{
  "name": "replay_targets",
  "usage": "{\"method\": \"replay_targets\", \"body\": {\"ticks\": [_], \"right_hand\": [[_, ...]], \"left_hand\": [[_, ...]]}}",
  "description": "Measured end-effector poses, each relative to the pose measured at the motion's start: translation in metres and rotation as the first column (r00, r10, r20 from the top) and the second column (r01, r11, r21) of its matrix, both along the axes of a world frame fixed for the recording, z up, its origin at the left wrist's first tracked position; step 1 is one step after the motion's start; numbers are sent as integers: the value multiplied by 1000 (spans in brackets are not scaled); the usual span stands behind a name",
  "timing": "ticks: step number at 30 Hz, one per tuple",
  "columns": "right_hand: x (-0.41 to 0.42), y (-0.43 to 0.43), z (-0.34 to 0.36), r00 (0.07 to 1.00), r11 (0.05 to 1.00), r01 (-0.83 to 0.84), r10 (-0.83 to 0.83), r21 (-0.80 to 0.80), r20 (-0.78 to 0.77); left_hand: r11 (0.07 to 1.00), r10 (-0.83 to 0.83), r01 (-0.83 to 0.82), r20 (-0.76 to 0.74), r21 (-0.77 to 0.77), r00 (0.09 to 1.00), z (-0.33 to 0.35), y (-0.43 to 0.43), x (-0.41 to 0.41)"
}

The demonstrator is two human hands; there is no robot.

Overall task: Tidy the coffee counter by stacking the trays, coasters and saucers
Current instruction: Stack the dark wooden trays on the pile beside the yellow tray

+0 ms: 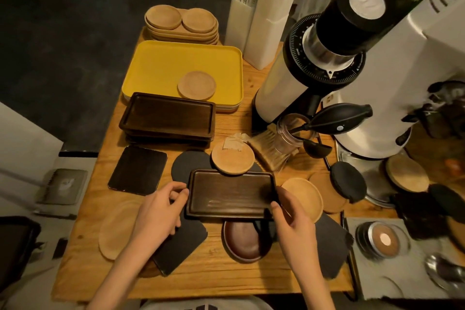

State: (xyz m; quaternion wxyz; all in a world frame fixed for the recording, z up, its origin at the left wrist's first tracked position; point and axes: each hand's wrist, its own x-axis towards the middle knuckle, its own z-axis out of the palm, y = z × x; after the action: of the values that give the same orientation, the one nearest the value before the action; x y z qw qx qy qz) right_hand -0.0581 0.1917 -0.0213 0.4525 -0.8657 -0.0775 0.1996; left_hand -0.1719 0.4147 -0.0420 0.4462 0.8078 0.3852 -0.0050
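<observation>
- A dark tray (230,192) is gripped at its short edges by the left hand (161,205) and right hand (292,216), near the bench (226,274) front.
- Saucers and coasters are crowded around every edge.

White coffee grinder (284,88) upright, counter rear | black air blower (337,118) in clear jar (289,136) | brush (269,151) beside jar

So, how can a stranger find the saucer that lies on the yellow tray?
Find the big yellow tray at the counter's far left. On its near right part lies one pale wooden saucer. It lies alone; the other saucers stack behind the tray.
</observation>
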Motion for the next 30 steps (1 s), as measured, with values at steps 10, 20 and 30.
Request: {"method": "replay_targets", "body": {"ticks": [10, 20, 30], "right_hand": [[2, 0, -1, 997, 997, 53, -49, 53, -62], [1, -3, 0, 985, 982, 138, -122, 130, -118], [-21, -12, -1, 937, 931, 238, -145, 276, -318]], "left_hand": [[996, 34, -34, -2, -84, 999, 3, -3, 0], [997, -23, 16, -91, -72, 996, 6, -11, 4], [985, 52, -52, -6, -164, 999, 21, -12, -16]]}}
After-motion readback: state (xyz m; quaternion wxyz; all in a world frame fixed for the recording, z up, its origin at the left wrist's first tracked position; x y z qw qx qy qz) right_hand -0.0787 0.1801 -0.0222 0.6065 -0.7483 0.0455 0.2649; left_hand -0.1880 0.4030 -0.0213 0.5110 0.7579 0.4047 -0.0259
